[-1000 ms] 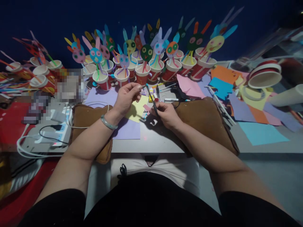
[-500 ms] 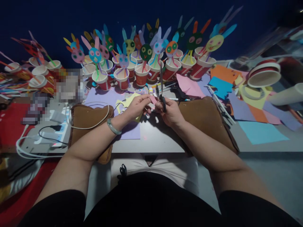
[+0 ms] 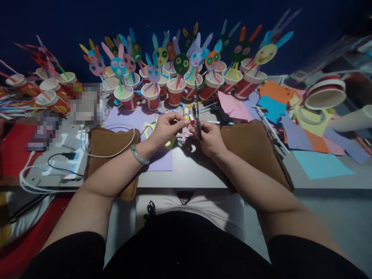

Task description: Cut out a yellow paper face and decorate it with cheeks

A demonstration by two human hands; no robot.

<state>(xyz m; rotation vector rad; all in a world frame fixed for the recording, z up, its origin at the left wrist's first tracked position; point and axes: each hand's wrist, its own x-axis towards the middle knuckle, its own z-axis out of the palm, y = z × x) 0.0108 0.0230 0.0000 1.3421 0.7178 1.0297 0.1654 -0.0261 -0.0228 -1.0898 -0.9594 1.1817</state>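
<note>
A long pale bench (image 3: 186,179) ran across the view, bearing a large brown cushion (image 3: 247,149), from which places are told here. Beyond and to the left of the cushion stood a crowd of red-and-white paper cups (image 3: 176,95). Colourful paper rabbit faces (image 3: 182,64) with long ears rose above them on striped or plain stems. To the cushion's right lay coloured sheets and offcuts; nearest the front edge was a light blue sheet (image 3: 322,164).

A smaller brown cushion (image 3: 110,145) lay well to the left of the large one, with a white cable across it. A purple sheet (image 3: 162,162) spread between the two cushions, and a white power strip (image 3: 77,164) sat farther left.

Two bare hands met just left of the large cushion. The right hand (image 3: 212,141), beside its left edge, held dark scissors (image 3: 198,123) with the blades pointing up and away from the person. The left hand (image 3: 167,130), farther from the cushion and with a pale bangle (image 3: 139,155) on its wrist, had thumb and fingers drawn near the scissors; whether they pinched anything was too small to tell. A small yellow-and-white bottle (image 3: 186,113) lay beyond the fingertips, left of the cushion.
</note>
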